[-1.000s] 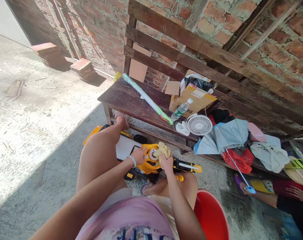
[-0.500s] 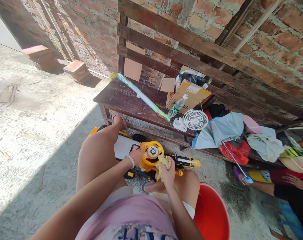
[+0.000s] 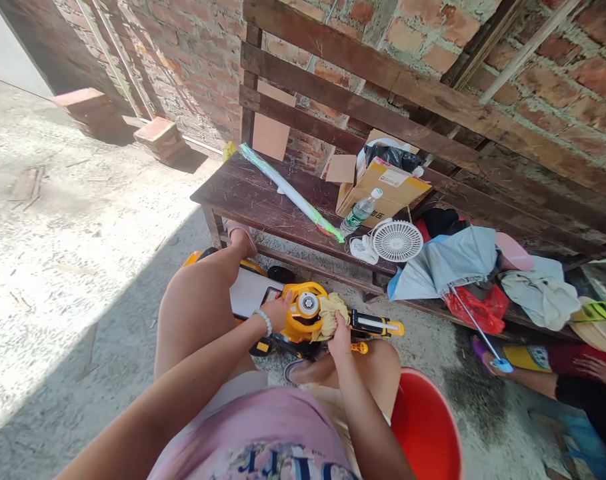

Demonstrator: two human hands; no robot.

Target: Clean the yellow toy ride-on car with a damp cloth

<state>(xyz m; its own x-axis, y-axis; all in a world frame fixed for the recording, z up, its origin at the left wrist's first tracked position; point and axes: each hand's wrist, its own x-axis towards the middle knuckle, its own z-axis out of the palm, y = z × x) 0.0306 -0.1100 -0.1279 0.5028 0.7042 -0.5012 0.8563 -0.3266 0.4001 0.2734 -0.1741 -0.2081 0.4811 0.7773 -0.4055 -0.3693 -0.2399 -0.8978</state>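
A yellow and black toy ride-on vehicle [image 3: 245,293] with a white panel stands on the ground between my knees. My left hand [image 3: 273,315], with a beaded bracelet at the wrist, is closed on the left side of its yellow steering wheel [image 3: 303,289]. Some of those fingers are hidden by the hand itself. A crumpled yellowish cloth [image 3: 334,312] is gripped in my right hand [image 3: 339,339] and pressed against the wheel's right side. Right of the cloth, a black and yellow part [image 3: 377,324] of the toy sticks out.
A red bucket [image 3: 427,427] stands by my right knee. The dark wooden bench [image 3: 227,193] ahead carries a water bottle [image 3: 361,211], a white fan [image 3: 397,241], a cardboard box [image 3: 383,187] and a folded umbrella [image 3: 447,260]. Another person's leg [image 3: 530,381] shows at right.
My right hand has turned, and the cloth now lies more spread over the wheel's right side. My left hand keeps its place on the wheel. The view has shifted slightly.
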